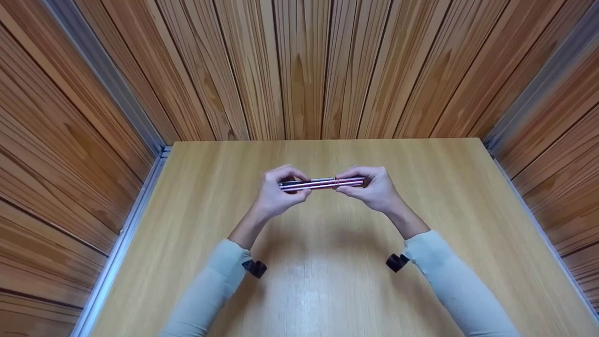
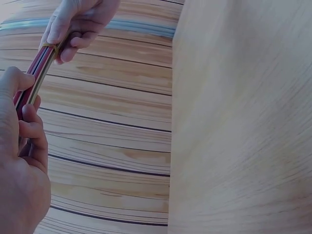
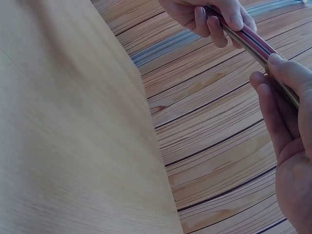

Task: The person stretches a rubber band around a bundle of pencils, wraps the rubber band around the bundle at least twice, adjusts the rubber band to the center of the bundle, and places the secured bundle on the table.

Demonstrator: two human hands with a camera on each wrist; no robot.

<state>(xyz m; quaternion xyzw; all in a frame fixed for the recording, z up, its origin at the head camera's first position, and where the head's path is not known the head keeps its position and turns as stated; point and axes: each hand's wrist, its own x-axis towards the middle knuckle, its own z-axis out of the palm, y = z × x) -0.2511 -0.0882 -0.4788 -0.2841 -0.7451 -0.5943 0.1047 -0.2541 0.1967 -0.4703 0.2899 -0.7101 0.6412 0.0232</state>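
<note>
A bundle of slim striped pencils (image 1: 322, 184), red, dark and white, is held level above the table. A thin yellowish rubber band (image 2: 50, 46) goes round it near its right end. My left hand (image 1: 277, 193) grips the left end between thumb and fingers. At the other end, my right hand (image 1: 376, 191) pinches the bundle, with its thumb and fingertips beside the band. In the right wrist view the bundle (image 3: 253, 44) runs from one hand to the other. Both ends are partly hidden by the hands.
Below the hands lies a light wooden table (image 1: 318, 290). Wood-plank walls (image 1: 304, 70) stand at the back and both sides, with metal rails (image 1: 119, 238) along the side edges. A small black device (image 1: 255, 268) sits at each wrist.
</note>
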